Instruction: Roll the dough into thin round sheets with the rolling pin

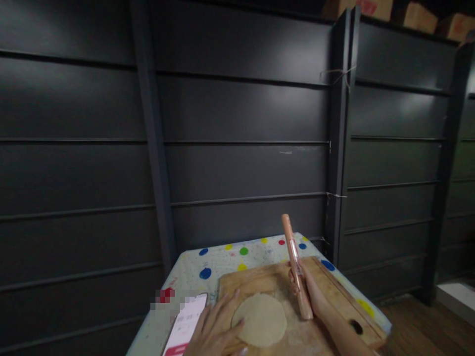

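Note:
A flat, roughly round sheet of dough (pixel 264 324) lies on a wooden cutting board (pixel 256 283). My left hand (pixel 218 326) rests at the dough's left edge with its fingers stretched out, the tips touching or just over the rim. In my right hand (pixel 302 279) is a wooden rolling pin (pixel 291 242) with a label around its middle. The fingers wrap round the pin, which slants up and away over the board's right part, to the right of the dough. Left of my left hand is a phone (pixel 187 319) with a lit screen, partly covered by that hand.
The board stands on a small table with a white cloth (pixel 218 254) patterned with coloured dots. Dark metal panels (pixel 245 168) rise right behind the table. Cardboard boxes (pixel 417 17) sit on top at the upper right. A white object (pixel 456 299) is on the wooden floor at right.

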Available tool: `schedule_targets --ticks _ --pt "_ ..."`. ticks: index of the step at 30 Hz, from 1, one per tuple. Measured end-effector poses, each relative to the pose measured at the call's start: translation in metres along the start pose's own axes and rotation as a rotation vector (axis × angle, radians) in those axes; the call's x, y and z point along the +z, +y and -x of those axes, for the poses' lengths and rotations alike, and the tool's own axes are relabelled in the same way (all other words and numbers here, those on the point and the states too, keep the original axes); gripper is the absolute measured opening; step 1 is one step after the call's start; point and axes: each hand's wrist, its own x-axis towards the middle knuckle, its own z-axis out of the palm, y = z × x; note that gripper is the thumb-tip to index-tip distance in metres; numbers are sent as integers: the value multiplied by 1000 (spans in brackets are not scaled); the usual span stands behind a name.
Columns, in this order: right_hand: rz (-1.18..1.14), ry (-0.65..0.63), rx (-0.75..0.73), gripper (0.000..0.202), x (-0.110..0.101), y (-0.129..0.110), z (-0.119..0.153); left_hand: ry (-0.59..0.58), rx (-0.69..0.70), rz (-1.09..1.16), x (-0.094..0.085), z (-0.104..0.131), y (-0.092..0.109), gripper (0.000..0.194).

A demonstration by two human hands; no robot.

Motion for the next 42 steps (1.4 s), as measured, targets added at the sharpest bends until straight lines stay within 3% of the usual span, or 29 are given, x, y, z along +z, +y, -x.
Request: schedule_targets --ticks 5,9,11,13,17,21,25,30,33,35,38,42 --pt "193 -90 -36 33 3 -10 7 152 -97 -74 -15 -1 -16 56" --pt "801 -317 -250 26 1 -29 19 368 -285 -69 -18 -8 -19 53" --pt "1078 -389 -310 25 2 -34 28 393 -293 -45 -12 -15 -16 51" --pt "1223 -449 -324 28 5 -35 38 339 -253 -16 0 -23 -12 47" --pt "1329 -578 -358 36 11 -36 50 109 -215 79 30 -38 -7 46" --pt "1388 -650 -354 49 12 -43 51 46 -260 89 35 -48 -3 42" --pt "1401 -663 -329 51 14 -38 49 89 -257 101 26 -55 4 42" --pt "1434 -617 -359 52 25 -29 50 -35 -359 109 27 -58 7 43" --pt "1432 -614 -414 47 25 -28 49 -16 -391 112 26 -60 5 45" --pt "1440 -543 -433 41 19 -24 46 11 -388 123 25 -61 4 46" --pt "1517 -340 -429 38 2 -8 38 21 -386 121 25 -63 2 47" --pt "1587 -283 -497 39 -15 11 29 66 -341 104 26 -69 2 41"
